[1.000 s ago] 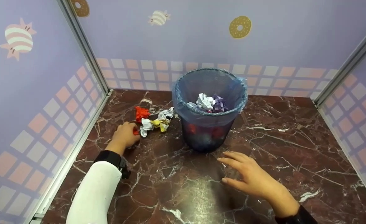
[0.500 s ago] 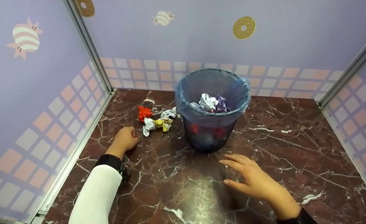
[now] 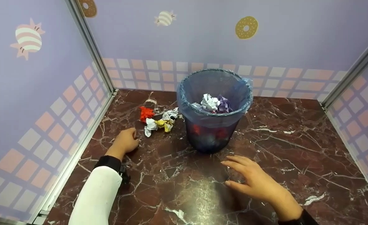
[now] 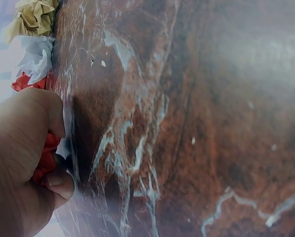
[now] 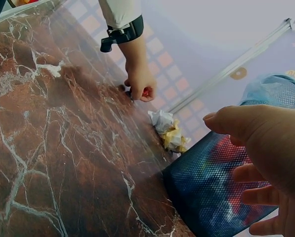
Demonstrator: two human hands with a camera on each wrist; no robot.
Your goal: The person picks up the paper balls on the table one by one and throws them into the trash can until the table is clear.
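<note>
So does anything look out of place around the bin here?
Yes. Crumpled paper scraps in red, white and yellow lie loose on the table left of the bin, not inside it. The left hand holds a red scrap.

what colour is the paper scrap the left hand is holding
Red. The paper scrap shows between the curled fingers of the left hand, best in the left wrist view.
</note>
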